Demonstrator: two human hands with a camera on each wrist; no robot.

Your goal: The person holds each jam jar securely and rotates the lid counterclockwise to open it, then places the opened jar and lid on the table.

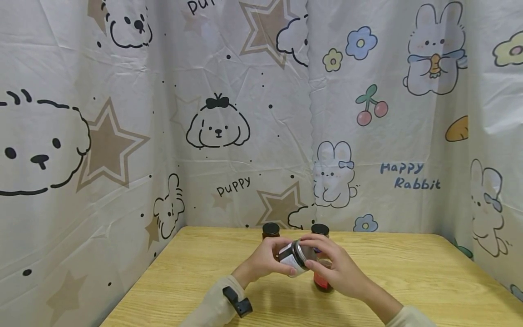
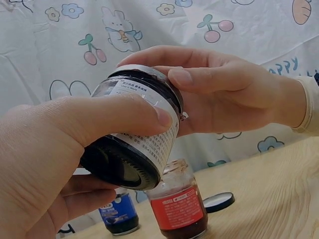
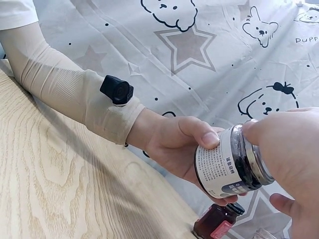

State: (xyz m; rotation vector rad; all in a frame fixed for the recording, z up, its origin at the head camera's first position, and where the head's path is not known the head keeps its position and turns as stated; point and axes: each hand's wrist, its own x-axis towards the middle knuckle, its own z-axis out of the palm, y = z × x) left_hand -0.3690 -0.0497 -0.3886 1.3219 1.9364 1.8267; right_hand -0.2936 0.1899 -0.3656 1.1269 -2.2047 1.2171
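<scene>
in the head view, the left hand's grip (image 1: 266,259) is wrapping round the white-label jar (image 1: 290,260), holding it above the worktop (image 1: 196,272), and the right hand's grip (image 1: 339,265) is pinching its silver lid (image 1: 308,252). in the left wrist view, an open red-label jar (image 2: 179,209) and a blue-label jar (image 2: 118,213) are standing below the white-label jar. in the right wrist view, a dark red jar (image 3: 218,221) is standing below it too.

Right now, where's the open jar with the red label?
In the left wrist view, the open jar stands on the table, the blue-label jar to its left and a loose lid to its right.
</scene>
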